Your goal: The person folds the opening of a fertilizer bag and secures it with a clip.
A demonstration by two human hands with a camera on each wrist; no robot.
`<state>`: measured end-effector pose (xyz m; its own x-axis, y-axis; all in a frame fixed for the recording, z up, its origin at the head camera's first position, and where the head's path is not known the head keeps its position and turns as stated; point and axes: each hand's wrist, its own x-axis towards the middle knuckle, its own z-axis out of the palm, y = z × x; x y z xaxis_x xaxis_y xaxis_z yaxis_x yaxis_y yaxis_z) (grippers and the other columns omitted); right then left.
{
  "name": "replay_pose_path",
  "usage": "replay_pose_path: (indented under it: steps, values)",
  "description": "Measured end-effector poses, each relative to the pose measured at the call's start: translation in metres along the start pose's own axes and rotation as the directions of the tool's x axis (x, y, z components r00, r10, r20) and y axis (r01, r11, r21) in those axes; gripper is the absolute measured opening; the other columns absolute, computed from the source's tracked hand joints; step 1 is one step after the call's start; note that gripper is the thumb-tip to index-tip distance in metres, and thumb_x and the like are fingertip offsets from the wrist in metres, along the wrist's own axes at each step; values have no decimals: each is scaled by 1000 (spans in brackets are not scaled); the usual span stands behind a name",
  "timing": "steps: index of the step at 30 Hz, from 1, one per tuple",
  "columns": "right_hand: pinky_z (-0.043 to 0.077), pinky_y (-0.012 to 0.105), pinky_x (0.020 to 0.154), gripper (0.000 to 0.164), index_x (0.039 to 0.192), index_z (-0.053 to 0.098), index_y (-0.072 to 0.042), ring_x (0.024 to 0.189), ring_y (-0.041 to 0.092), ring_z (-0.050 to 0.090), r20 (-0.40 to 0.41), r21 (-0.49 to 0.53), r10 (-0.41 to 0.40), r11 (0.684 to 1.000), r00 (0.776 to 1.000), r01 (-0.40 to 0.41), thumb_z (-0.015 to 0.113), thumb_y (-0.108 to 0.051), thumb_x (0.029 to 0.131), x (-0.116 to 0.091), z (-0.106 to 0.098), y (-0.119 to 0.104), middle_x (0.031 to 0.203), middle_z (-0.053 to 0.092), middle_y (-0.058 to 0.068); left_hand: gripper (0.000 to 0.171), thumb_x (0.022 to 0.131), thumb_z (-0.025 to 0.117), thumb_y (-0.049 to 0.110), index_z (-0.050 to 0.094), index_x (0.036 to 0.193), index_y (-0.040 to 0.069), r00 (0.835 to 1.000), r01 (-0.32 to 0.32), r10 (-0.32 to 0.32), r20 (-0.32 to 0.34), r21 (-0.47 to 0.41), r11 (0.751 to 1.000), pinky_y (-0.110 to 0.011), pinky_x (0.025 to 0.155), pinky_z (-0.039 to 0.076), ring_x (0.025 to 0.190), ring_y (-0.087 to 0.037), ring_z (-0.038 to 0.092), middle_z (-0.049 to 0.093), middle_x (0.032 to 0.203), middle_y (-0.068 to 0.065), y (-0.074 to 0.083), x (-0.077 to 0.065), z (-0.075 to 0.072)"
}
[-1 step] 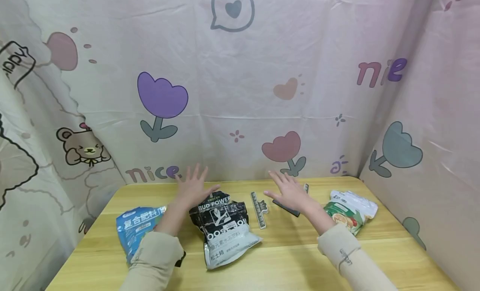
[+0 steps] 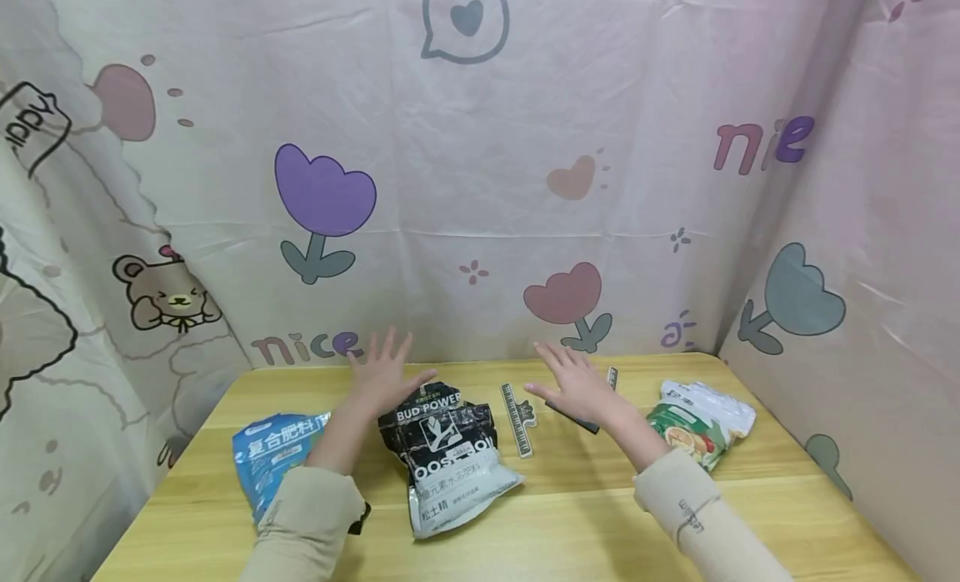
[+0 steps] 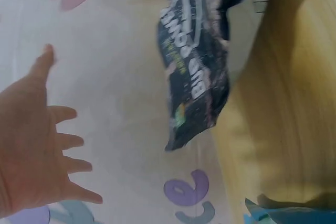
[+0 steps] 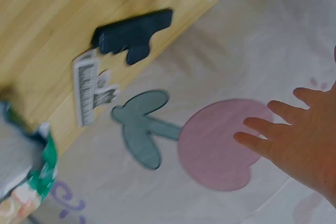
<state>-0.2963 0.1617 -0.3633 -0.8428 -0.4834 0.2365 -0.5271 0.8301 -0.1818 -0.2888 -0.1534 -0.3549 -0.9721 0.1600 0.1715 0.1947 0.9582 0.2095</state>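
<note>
My left hand (image 2: 381, 380) is raised over the table with its fingers spread, holding nothing. Close to it in the head view stands a black and silver bag (image 2: 450, 457) marked BUD POWER, and a blue bag (image 2: 273, 457) lies partly behind my left forearm. My right hand (image 2: 577, 388), fingers also spread and nothing in them, hovers near several clips. One is a piano-patterned clip (image 2: 517, 419) between the hands; a black clip (image 4: 134, 34) and another piano-patterned clip (image 4: 86, 90) show fully in the right wrist view. A green and white bag (image 2: 697, 423) lies by my right forearm.
The wooden table (image 2: 585, 524) ends at a patterned cloth (image 2: 480, 148) hung behind it and at both sides. A small black object (image 2: 360, 519) pokes out beside my left sleeve.
My left hand has shifted very slightly to the left, and my right hand a touch too. The bags and clips lie where they were.
</note>
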Motion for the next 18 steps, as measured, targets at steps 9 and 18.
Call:
replay_pose_path:
  steps: [9,18]
  values:
    - [23,49,103,74,146,23,-12,129,34,29,14,84,-76,994,997,75,47,-53,90,2,8,-55,146,27,12,90,87,38,65,18,144,-2,993,113,-115,-6,-154,982,-70,93,-3,129,-51,-3,3,145,-31,-27,-39,-25]
    - [30,45,101,66,143,32,-15,127,27,35,3,336,-92,938,996,85,47,-51,91,5,26,-122,142,37,7,90,90,36,61,16,141,-10,968,247,-250,23,-262,933,-72,92,2,125,-57,1,3,141,-37,-61,-81,-33]
